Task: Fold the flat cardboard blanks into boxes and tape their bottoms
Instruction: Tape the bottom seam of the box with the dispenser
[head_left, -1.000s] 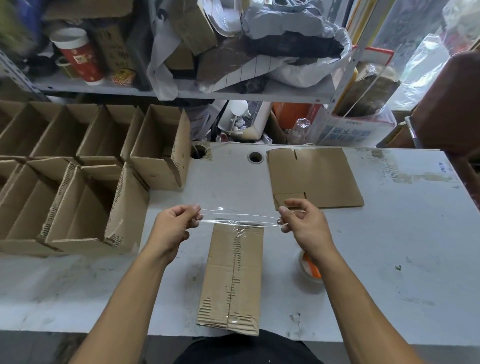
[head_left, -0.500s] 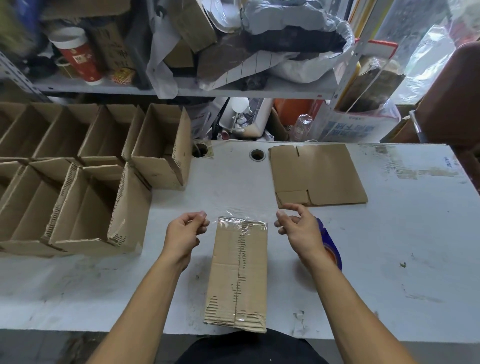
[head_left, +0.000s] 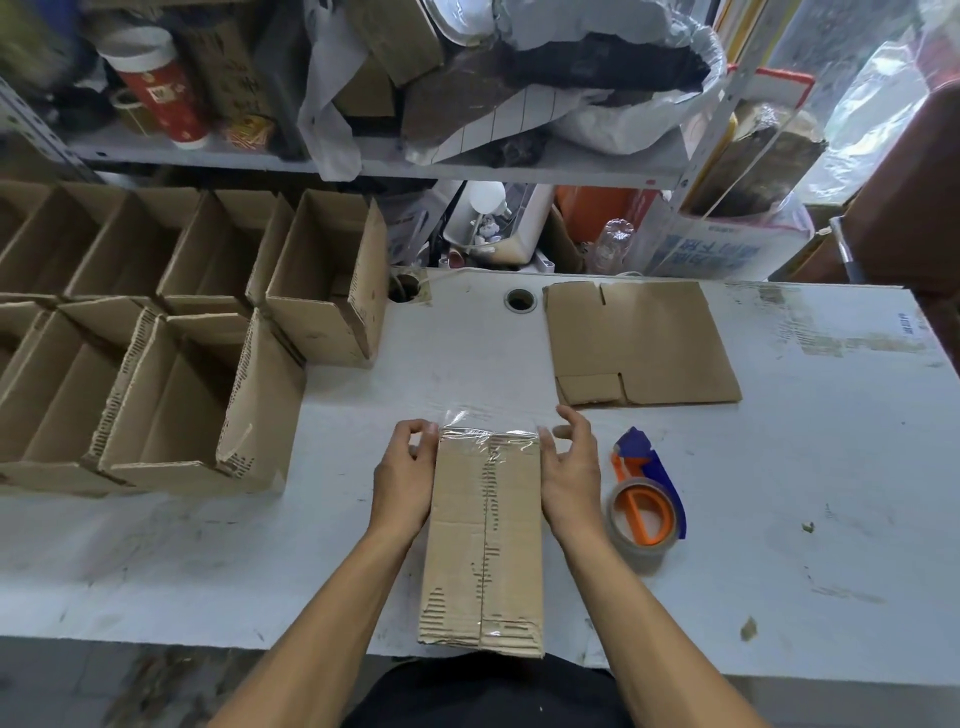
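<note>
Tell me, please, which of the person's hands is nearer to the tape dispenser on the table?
Right. The right hand is beside the box, with the tape dispenser just past it; the left hand is on the box's far side from it.

behind your worktop (head_left: 779, 467) runs a grey metal shelf (head_left: 467, 169) with a red and white cup (head_left: 158, 88) at its left and crumpled plastic bags (head_left: 623, 104) to the right. under the shelf you have a clear plastic bottle (head_left: 613, 241) and a white printed box (head_left: 717, 249). two round cable holes (head_left: 520, 300) sit in the worktop's far edge.
</note>
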